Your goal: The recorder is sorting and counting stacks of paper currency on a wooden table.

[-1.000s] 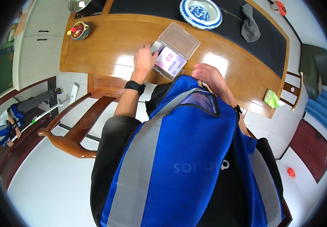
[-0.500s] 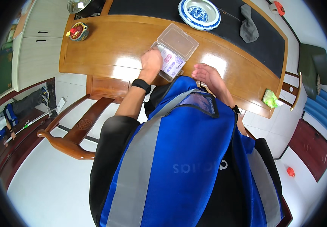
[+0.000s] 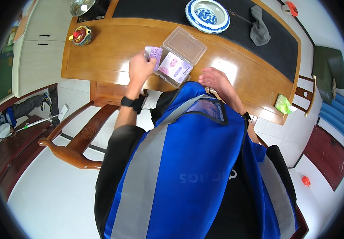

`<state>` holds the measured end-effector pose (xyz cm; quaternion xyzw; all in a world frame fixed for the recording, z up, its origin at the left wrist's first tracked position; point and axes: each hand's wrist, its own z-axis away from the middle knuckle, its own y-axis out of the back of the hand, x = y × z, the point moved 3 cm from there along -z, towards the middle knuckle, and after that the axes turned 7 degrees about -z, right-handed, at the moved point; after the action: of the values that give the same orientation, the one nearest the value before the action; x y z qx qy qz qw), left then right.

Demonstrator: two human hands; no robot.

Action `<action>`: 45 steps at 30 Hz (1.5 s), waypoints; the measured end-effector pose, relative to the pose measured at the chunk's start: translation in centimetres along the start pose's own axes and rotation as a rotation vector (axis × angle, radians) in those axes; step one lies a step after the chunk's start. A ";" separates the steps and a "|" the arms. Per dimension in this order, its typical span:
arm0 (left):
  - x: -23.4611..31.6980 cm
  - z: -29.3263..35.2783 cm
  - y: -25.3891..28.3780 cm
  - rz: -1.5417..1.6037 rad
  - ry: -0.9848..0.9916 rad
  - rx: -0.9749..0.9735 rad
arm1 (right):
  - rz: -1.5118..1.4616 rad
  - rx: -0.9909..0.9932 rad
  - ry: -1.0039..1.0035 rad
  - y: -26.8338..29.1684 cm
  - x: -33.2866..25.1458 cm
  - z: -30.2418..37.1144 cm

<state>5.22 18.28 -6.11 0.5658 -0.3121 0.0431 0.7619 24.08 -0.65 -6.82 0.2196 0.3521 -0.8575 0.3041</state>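
My left hand (image 3: 141, 68) grips a small stack of purple-and-white banknote-like paper slips (image 3: 155, 54), fingers wrapped round its lower left side. The stack is just left of a clear plastic box (image 3: 176, 85), apart from or barely over its left edge; I cannot tell which. Inside the box lie more printed paper slips (image 3: 174, 66) in purple and pink. The box's hinged lid (image 3: 185, 44) is folded back on its far side. My right hand (image 3: 216, 78) hovers to the right of the box over the table's near edge, fingers loosely stretched, with nothing seen in them.
The wooden table (image 3: 112, 51) has a dark runner (image 3: 140, 10) along its far part. On it stand a blue-and-white bowl (image 3: 207, 16), a grey cloth (image 3: 258, 28), a small colourful pot (image 3: 81, 35) and a green-and-white packet (image 3: 284, 104). A wooden chair (image 3: 70, 153) stands left; another person (image 3: 4, 124) is beyond.
My left hand has lifted paper slips out of the box and moved left with them. My right hand has shifted slightly left. The other person on the left has moved.
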 end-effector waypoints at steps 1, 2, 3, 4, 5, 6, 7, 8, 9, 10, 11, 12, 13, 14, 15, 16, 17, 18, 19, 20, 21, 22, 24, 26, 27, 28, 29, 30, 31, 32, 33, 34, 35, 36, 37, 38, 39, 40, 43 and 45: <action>-1.5 0.5 -0.3 0.342 0.026 -0.085 | 0.074 -0.032 -0.006 -1.1 -0.2 0.1; -1.1 1.0 0.0 0.342 0.026 -0.085 | 0.146 -0.056 -0.009 -2.0 -0.3 0.0; -0.3 2.1 0.0 0.603 0.087 -0.241 | 0.144 -0.057 -0.013 -2.6 0.0 -0.3; 0.8 2.9 0.0 0.864 0.150 -0.398 | 0.148 -0.143 0.044 -3.4 0.2 -0.6; 2.1 3.7 0.2 0.885 0.080 -0.499 | 0.158 -0.237 0.095 -4.5 0.3 -0.6; 2.8 4.2 -0.6 0.898 -0.001 -0.536 | 0.162 -0.249 0.087 -5.3 0.2 -0.9; 3.8 4.7 -1.6 0.880 -0.003 -0.524 | 0.279 -0.214 0.092 -5.9 0.0 -1.3; 4.7 4.9 -2.8 0.863 -0.011 -0.524 | 0.391 -0.168 0.103 -5.9 -0.1 -1.7; 5.2 4.7 -2.8 0.612 -0.079 -0.479 | 0.294 -0.160 0.025 -5.2 -0.3 -2.0; 5.7 4.5 -2.6 0.360 -0.144 -0.433 | 0.295 -0.163 0.024 -4.6 0.0 -2.0; 6.8 4.6 -1.6 0.236 -0.182 -0.438 | 0.212 -0.137 0.044 -3.9 0.5 -1.8; 6.5 4.2 -2.0 0.239 -0.185 -0.442 | 0.129 -0.109 0.066 -3.1 0.7 -1.6; 6.1 3.2 -2.7 0.241 -0.236 -0.393 | 0.084 -0.058 0.028 -2.0 0.6 -1.4; 5.4 2.6 -3.1 0.244 -0.278 -0.336 | 0.091 -0.058 0.025 -1.8 0.4 -0.9; 4.4 1.5 -3.5 0.173 -0.209 -0.218 | 0.040 -0.002 0.082 -1.1 0.2 -0.8; 3.4 1.1 -3.9 0.135 -0.186 -0.148 | -0.011 0.054 0.139 -0.3 -0.1 -0.6; 2.3 0.5 -5.2 0.101 -0.177 -0.143 | -0.051 0.058 0.127 0.6 -0.3 -0.2; 1.6 0.0 -6.3 0.065 -0.162 -0.134 | -0.037 0.057 0.129 1.1 -0.2 0.0; 0.9 -0.4 -7.4 0.077 -0.159 -0.126 | -0.085 0.091 0.140 1.7 -0.1 0.3; 0.1 -0.3 -8.3 0.011 -0.055 -0.206 | -0.135 0.124 0.145 2.3 0.3 0.6; -0.6 -0.3 -9.1 -0.054 0.052 -0.286 | -0.118 0.116 0.151 2.8 0.5 0.8; -1.0 -0.4 -9.7 -0.046 0.063 -0.281 | -0.106 0.111 0.144 3.2 0.7 1.0; -1.0 -0.8 -10.3 0.066 0.039 -0.266 | -0.121 0.150 0.111 4.0 1.1 1.9; -1.3 -0.9 -10.2 0.126 0.036 -0.317 | -0.135 0.160 0.092 4.5 1.7 2.2; -1.6 -0.9 -10.1 0.182 0.032 -0.363 | -0.152 0.164 0.075 4.5 1.9 2.1; -2.1 -1.0 -9.9 0.174 0.043 -0.358 | -0.155 0.154 0.066 4.5 2.0 1.9; -2.6 -1.3 -9.9 0.236 0.072 -0.407 | -0.155 0.147 0.062 4.5 1.9 1.7; -2.3 -1.6 -9.9 0.308 0.084 -0.463 | -0.153 0.156 0.071 4.3 1.3 2.0; -1.9 -1.5 -9.8 0.302 0.085 -0.462 | -0.105 0.225 0.098 4.1 1.1 2.3; -1.9 -1.7 -10.0 0.297 0.085 -0.455 | -0.107 0.217 0.101 4.3 1.2 2.2; -1.9 -1.8 -10.4 0.183 0.092 -0.429 | -0.112 0.208 0.091 4.8 1.4 2.0; -1.9 -2.0 -10.7 0.069 0.100 -0.402 | -0.116 0.200 0.082 5.0 1.5 1.9; -1.8 -2.1 -10.9 0.097 0.147 -0.398 | -0.116 0.189 0.080 4.7 1.5 2.0; -2.0 -2.0 -10.8 0.093 0.153 -0.389 | -0.129 0.191 0.081 4.3 1.3 2.1; -2.3 -1.6 -10.7 0.127 0.184 -0.370 | -0.141 0.192 0.082 4.1 1.3 2.2; -2.1 -1.6 -10.6 0.164 0.206 -0.354 | -0.139 0.187 0.087 4.1 1.3 2.3; -1.9 -1.5 -10.4 0.197 0.210 -0.310 | -0.145 0.183 0.090 4.4 1.3 2.4; -1.7 -1.5 -10.2 0.199 0.209 -0.302 | -0.150 0.179 0.093 4.5 1.4 2.5; -1.2 -1.4 -9.6 0.232 0.239 -0.397 | -0.161 0.174 0.090 4.9 1.9 2.1; -0.9 -1.2 -8.7 0.281 0.227 -0.385 | -0.177 0.163 0.078 4.6 2.0 2.1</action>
<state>8.62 16.51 -14.08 0.3529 -0.3028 0.1514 0.8723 25.42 -5.57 -8.79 0.2448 0.3106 -0.8976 0.1946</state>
